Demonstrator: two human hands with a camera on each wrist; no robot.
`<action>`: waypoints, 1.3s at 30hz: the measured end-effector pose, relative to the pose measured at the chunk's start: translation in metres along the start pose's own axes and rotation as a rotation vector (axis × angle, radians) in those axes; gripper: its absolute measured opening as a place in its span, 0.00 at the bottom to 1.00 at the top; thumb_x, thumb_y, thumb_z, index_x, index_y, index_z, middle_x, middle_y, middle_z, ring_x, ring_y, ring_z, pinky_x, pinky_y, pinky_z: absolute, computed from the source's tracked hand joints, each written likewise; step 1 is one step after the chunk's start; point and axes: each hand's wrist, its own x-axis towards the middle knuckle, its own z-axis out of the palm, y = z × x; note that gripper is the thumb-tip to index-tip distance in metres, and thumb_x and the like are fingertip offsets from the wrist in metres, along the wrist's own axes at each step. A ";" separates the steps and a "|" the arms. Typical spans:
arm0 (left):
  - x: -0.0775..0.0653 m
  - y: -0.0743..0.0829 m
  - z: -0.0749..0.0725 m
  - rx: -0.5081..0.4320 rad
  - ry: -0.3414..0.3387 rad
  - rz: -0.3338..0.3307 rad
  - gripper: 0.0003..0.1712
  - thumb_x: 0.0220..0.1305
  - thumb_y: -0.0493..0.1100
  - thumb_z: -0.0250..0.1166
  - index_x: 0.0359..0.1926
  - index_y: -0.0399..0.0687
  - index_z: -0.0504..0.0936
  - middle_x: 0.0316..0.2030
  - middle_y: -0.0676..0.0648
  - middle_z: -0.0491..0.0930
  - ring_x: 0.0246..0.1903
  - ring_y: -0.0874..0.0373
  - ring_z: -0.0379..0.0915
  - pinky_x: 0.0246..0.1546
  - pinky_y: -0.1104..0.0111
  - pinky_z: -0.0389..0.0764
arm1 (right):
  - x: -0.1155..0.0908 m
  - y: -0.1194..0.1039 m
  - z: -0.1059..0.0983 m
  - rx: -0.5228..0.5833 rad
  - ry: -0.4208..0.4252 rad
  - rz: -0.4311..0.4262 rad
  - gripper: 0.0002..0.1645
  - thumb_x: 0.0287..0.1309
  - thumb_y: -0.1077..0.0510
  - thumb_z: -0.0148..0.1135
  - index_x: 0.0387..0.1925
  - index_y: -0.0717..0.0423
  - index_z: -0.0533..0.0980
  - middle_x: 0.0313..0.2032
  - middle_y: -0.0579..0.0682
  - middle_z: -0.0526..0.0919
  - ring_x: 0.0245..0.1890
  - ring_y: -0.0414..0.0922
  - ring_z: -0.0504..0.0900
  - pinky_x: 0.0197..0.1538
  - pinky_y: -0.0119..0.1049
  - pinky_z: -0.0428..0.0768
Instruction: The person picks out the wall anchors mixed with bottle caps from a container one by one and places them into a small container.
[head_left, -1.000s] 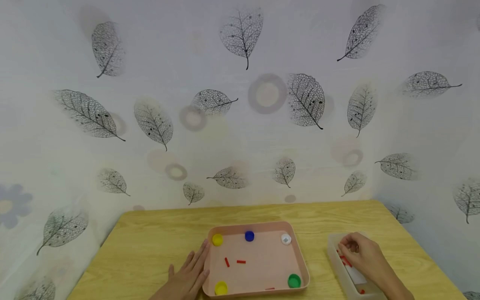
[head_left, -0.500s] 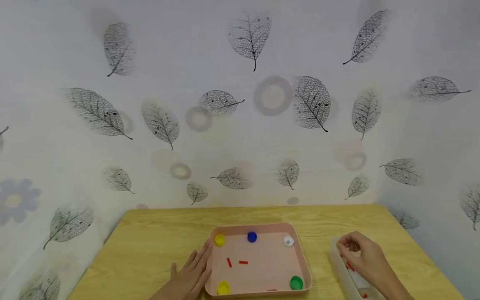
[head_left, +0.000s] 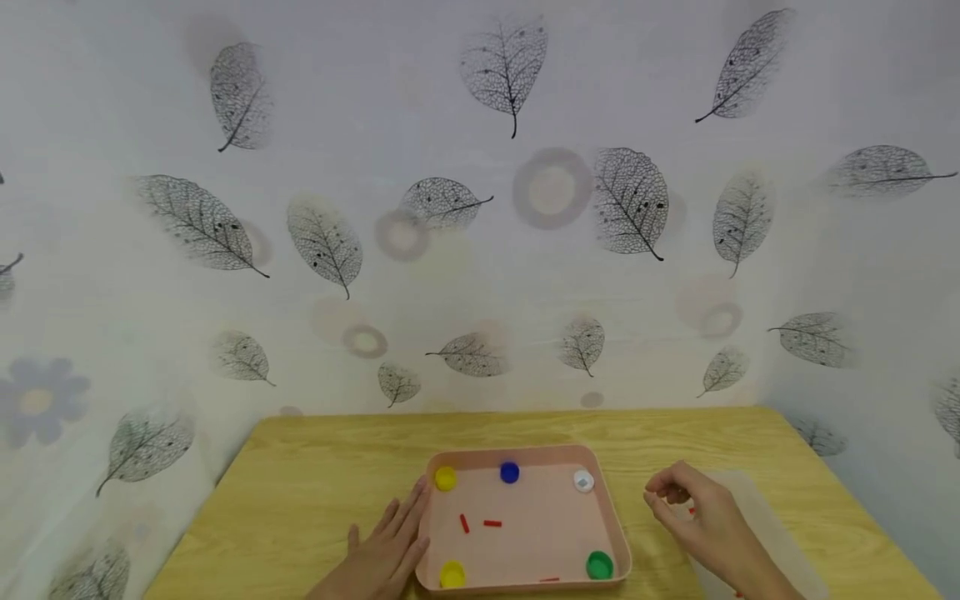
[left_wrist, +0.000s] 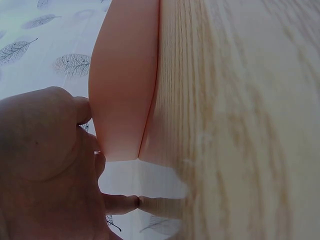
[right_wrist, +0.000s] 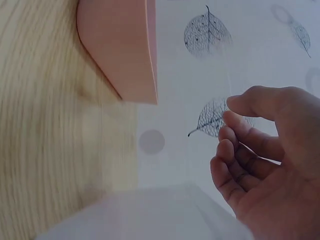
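A pink tray (head_left: 525,546) lies on the table. My left hand (head_left: 378,554) rests against its left wall, fingers stretched out. Inside, two short red sticks (head_left: 492,523) lie on the left part of the floor and another lies by the front wall. My right hand (head_left: 697,508) is in the air between the tray and a pale translucent bin (head_left: 772,521), partly covering the bin. Thumb and index fingertips almost meet in the right wrist view, the other fingers curled; no object shows between them. Some red (head_left: 692,510) shows in the bin beside the hand.
Round caps stand around the tray: yellow (head_left: 446,478) at back left, blue (head_left: 510,472) at the back, white (head_left: 583,481) at back right, yellow (head_left: 452,575) at front left, green (head_left: 599,566) at front right. A leaf-patterned wall (head_left: 465,283) stands behind the table (head_left: 337,450).
My right hand has come up out of the bin and moved left toward the tray. The left hand stays at the tray's left wall. The whole head view has shifted slightly.
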 end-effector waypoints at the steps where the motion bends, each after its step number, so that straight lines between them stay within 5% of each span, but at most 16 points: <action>1: 0.001 0.000 0.000 -0.005 0.006 0.003 0.40 0.67 0.72 0.28 0.74 0.67 0.34 0.74 0.58 0.35 0.69 0.39 0.44 0.45 0.21 0.36 | 0.000 -0.002 0.002 0.007 -0.004 -0.009 0.14 0.49 0.64 0.71 0.30 0.43 0.76 0.27 0.33 0.75 0.26 0.30 0.73 0.26 0.30 0.75; 15: 0.004 0.002 0.001 -0.002 0.024 0.009 0.38 0.68 0.71 0.27 0.75 0.66 0.37 0.74 0.58 0.36 0.69 0.39 0.45 0.44 0.21 0.38 | -0.008 -0.022 0.036 0.164 -0.090 -0.092 0.16 0.50 0.65 0.70 0.31 0.42 0.74 0.29 0.32 0.74 0.28 0.31 0.73 0.31 0.30 0.77; 24: 0.002 0.001 0.003 0.021 0.051 0.010 0.38 0.70 0.69 0.29 0.75 0.64 0.38 0.74 0.58 0.38 0.69 0.40 0.47 0.45 0.21 0.39 | 0.001 -0.031 0.068 0.254 -0.089 -0.228 0.15 0.47 0.68 0.70 0.31 0.48 0.75 0.29 0.36 0.74 0.28 0.32 0.73 0.29 0.28 0.77; 31: 0.002 0.001 0.002 0.008 0.007 0.004 0.39 0.68 0.71 0.28 0.75 0.65 0.36 0.74 0.58 0.35 0.70 0.39 0.43 0.44 0.21 0.37 | 0.002 -0.038 0.084 0.353 -0.212 -0.175 0.11 0.54 0.65 0.67 0.31 0.47 0.74 0.29 0.38 0.74 0.29 0.33 0.74 0.31 0.29 0.78; 39: 0.002 0.003 0.001 0.006 -0.003 -0.002 0.39 0.69 0.71 0.29 0.75 0.65 0.37 0.74 0.57 0.36 0.70 0.39 0.42 0.45 0.21 0.37 | 0.000 -0.050 0.106 0.332 -0.217 -0.174 0.10 0.52 0.64 0.68 0.30 0.50 0.75 0.29 0.39 0.75 0.30 0.34 0.75 0.32 0.29 0.78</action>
